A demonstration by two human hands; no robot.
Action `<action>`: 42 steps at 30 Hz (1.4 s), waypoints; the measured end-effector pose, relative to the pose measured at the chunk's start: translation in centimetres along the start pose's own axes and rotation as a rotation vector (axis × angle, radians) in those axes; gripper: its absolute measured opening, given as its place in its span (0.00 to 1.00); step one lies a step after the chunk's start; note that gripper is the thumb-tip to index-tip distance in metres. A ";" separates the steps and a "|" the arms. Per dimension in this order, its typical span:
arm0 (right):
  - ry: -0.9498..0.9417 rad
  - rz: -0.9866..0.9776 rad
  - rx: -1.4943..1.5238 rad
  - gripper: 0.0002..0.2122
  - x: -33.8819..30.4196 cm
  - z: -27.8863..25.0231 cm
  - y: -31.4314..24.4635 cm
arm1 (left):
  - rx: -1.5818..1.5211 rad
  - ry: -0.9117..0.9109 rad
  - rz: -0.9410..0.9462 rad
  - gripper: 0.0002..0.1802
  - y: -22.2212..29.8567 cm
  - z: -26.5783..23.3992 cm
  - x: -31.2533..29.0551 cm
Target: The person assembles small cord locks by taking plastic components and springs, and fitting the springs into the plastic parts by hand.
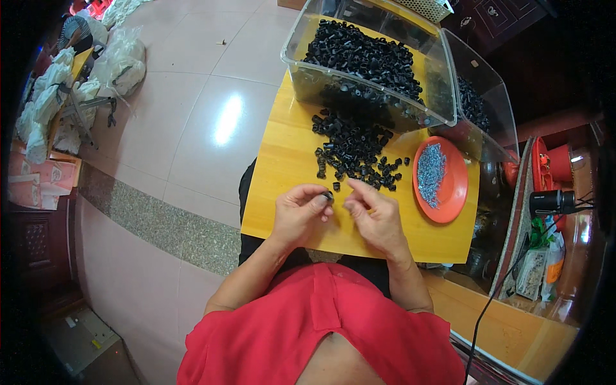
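My left hand [300,213] is closed, pinching a small black plastic piece [328,195] between thumb and fingertips over the yellow board [273,192]. Just to its right, my right hand [378,219] has its fingers bent inward; what they hold, if anything, is too small to make out. A gap separates the two hands. Beyond them lies a loose pile of similar black plastic pieces [353,146]. An orange-red oval plate [457,186] sits right of the pile, bearing a heap of small silvery metal pieces [430,174] that look like screws.
A clear plastic bin [372,86] full of black pieces stands at the board's far end. Another clear bin [481,122] is to its right. At the right are a shelf with a black cylindrical device [552,203] and a cable [487,305]. Plastic bags [122,64] lie far left.
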State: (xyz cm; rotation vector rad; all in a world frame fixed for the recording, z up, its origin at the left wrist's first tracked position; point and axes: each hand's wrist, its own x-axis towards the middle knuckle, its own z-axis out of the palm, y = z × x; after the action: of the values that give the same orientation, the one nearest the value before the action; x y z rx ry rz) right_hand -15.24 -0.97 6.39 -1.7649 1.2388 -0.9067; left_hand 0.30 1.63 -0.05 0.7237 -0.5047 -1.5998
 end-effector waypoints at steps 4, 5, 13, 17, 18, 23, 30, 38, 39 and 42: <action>0.010 -0.191 -0.312 0.08 1.4 -0.4 1.1 | -0.258 0.006 -0.049 0.09 0.7 -0.9 0.8; 0.009 -0.190 -0.315 0.08 1.6 0.1 1.4 | -0.284 -0.013 -0.047 0.09 0.7 -1.0 0.9; -0.006 -0.349 -0.547 0.02 2.0 3.6 2.2 | -0.249 0.019 -0.041 0.09 0.8 -0.8 0.6; 0.006 -0.277 -0.564 0.03 1.6 3.6 2.0 | -0.257 -0.051 -0.098 0.10 -0.1 -1.0 0.7; -0.006 -0.245 -0.556 0.03 1.5 3.4 1.9 | -0.265 -0.089 -0.103 0.10 -0.2 -1.0 0.7; -0.105 -0.246 -0.360 0.06 1.6 1.7 1.0 | -0.264 -0.084 -0.103 0.12 -0.1 -0.6 0.5; -0.120 0.139 0.336 0.03 6.2 -2.0 0.9 | -0.211 -0.122 -0.164 0.09 0.3 0.6 2.0; -0.279 0.213 0.715 0.07 5.2 -2.2 2.3 | -0.200 -0.132 -0.182 0.09 0.3 0.6 3.2; -0.301 0.201 0.706 0.07 5.1 -2.4 2.1 | -0.199 -0.132 -0.190 0.09 0.3 0.7 3.2; -0.311 0.211 0.718 0.07 4.8 -2.4 2.1 | -0.175 -0.113 -0.178 0.09 0.3 1.0 3.2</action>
State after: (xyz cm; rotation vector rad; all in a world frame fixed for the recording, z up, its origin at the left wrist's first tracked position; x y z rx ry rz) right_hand -16.91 -6.48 6.15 -1.1217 0.7435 -0.7828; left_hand -0.35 -1.64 0.27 0.5603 -0.3833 -1.8336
